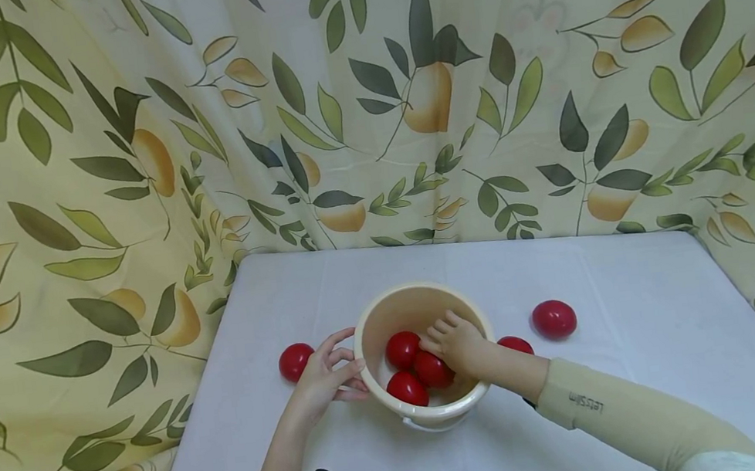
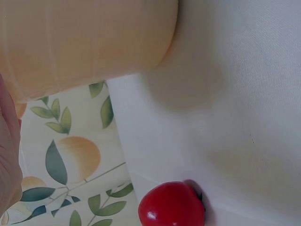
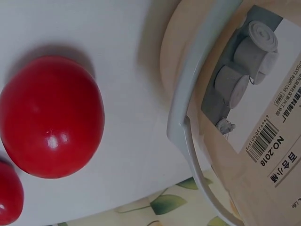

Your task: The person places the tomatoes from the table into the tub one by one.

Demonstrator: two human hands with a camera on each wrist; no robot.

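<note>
A cream plastic bucket [image 1: 433,414] stands on the white-covered table with three red tomatoes [image 1: 407,392] visible inside. My left hand [image 1: 327,377] holds the bucket by its left side, thumb at the rim and fingers along the outer wall. Over the right part of the rim reaches my right hand [image 1: 458,343], down inside the bucket. Its loosely spread fingers lie at the top of the rightmost tomato inside [image 1: 435,369]; the thumb is hidden. In the right wrist view the bucket's printed label [image 3: 254,94] and pale handle [image 3: 188,89] show.
One loose tomato [image 1: 294,362] lies left of the bucket, partly behind my left hand. To the right, another tomato [image 1: 516,345] is partly covered by my right forearm, and one more tomato [image 1: 554,319] sits farther off. A leaf-and-fruit patterned curtain [image 1: 363,113] surrounds the table.
</note>
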